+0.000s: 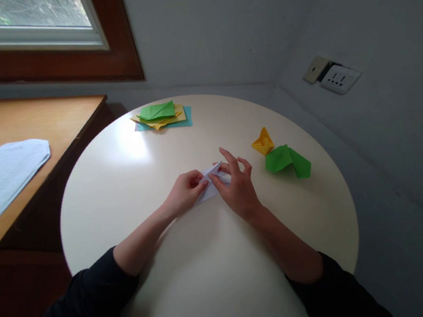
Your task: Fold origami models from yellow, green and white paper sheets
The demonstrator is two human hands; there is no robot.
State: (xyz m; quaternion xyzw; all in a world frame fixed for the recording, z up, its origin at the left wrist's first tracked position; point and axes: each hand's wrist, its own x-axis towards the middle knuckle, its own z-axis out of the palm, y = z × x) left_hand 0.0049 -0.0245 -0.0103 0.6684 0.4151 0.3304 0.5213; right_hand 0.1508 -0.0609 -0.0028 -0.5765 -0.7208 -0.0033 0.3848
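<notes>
A round white table (130, 202) is seen from above. Near its centre a pale folded paper (211, 186) lies w/ its long axis running lower-left to upper-right, pinched by the left hand (185, 193) & pressed by right hand (238, 189) fingers, both equally near.

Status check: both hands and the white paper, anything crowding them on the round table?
Left hand and right hand both pinch the folded white paper sheet, flat on the round cream table. Yellow folded paper figure and green folded paper figure lie right, apart.
</notes>
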